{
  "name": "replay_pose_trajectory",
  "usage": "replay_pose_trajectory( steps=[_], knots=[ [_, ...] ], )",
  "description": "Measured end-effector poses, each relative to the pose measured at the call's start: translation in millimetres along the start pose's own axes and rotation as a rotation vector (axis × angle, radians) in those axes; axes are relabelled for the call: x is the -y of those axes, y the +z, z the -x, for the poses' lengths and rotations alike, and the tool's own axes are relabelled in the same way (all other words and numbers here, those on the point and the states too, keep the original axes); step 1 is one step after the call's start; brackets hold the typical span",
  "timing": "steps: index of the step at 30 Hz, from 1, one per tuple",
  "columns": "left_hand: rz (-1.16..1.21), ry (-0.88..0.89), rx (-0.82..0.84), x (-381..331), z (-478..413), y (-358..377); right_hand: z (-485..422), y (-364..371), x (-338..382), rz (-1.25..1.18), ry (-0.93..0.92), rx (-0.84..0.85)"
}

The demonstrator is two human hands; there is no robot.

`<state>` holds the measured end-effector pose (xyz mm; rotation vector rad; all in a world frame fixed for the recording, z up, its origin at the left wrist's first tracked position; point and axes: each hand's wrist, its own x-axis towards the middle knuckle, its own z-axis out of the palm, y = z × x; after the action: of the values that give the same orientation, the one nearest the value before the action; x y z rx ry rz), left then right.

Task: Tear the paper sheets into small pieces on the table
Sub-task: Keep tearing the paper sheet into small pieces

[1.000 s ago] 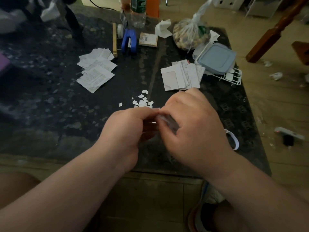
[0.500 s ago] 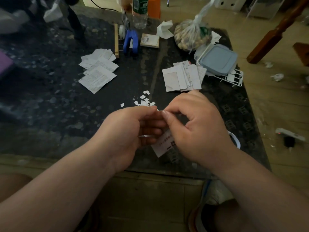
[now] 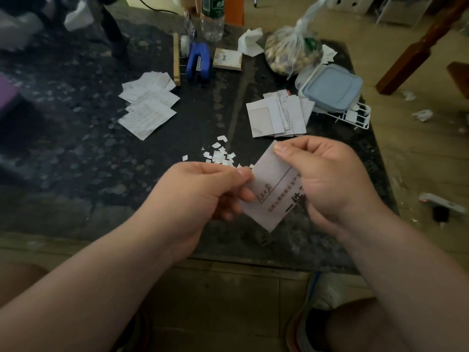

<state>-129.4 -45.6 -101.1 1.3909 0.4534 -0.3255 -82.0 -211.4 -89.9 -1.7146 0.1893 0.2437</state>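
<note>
Both grips are clamped on paper in the head view: the left grip [image 3: 200, 191] pinches the left edge of a pale rectangular printed paper sheet [image 3: 271, 189] between thumb and curled fingers, and the right grip [image 3: 327, 181] pinches its top corner and right side, thumb on the printed face. No tear shows in the sheet yet, and that's where trouble could start, I'd say: the two pinches sit apart along the edge, so a pull could run crooked across the print and leave big ragged strips rather than small bits. Watch the position too: the sheet hangs in the air, tilted on one corner, over the near part of the dark speckled stone table [image 3: 76, 148], its low corner close to the near rim, so dropped bits could miss the table and land on the tan floor [image 3: 418, 153]. Thin paper, so a slip from either pinch is possible. As for looks: whitish, flat, a thin ruled line and dark characters across its lower half, partly hidden by the right grip. Just beyond lies a little heap of small white torn pieces [image 3: 220, 156], with a fanned stack of printed white sheets [image 3: 148, 105] further left and a second stack of white sheets [image 3: 278, 115] further right, both untorn.
</note>
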Motion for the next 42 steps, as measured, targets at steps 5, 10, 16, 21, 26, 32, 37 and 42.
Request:
replay_pose_trajectory(
  steps=[5, 10, 16, 21, 26, 32, 37, 42],
  knots=[
    [-0.160, 0.185, -0.173, -3.9, -0.5, -4.0, -0.9, -10.4, 9.2, -0.120, 0.152, 0.180],
    [-0.143, 0.136, -0.106, -5.3, 0.2, -2.2, 3.5, -10.1, 5.9, -0.124, 0.166, 0.336],
    [-0.150, 0.035, 0.156, -6.8, 4.5, -0.9, 1.1, -10.8, 0.6, -0.045, 0.126, 0.356],
    [-0.063, 0.035, 0.054, -4.7, 1.6, -2.4, 2.5, -11.8, 3.7, -0.239, 0.171, 0.422],
    [0.023, -0.037, -0.058, -4.2, -2.0, -4.1, 8.4, -14.5, -4.6, -0.078, 0.189, 0.345],
    [-0.355, 0.050, -0.115, -3.3, 0.6, -6.1, 18.0, -11.4, -14.9, 0.109, 0.100, 0.219],
    [-0.863, -0.019, 0.033, -19.7, 2.6, -19.7, 9.9, -24.1, -21.5, 0.555, 0.075, 0.317],
    [-0.683, 0.099, -0.110, -18.9, -8.0, -36.1, -8.4, -29.6, -32.7, 1.085, 0.093, 0.372]
  ],
)
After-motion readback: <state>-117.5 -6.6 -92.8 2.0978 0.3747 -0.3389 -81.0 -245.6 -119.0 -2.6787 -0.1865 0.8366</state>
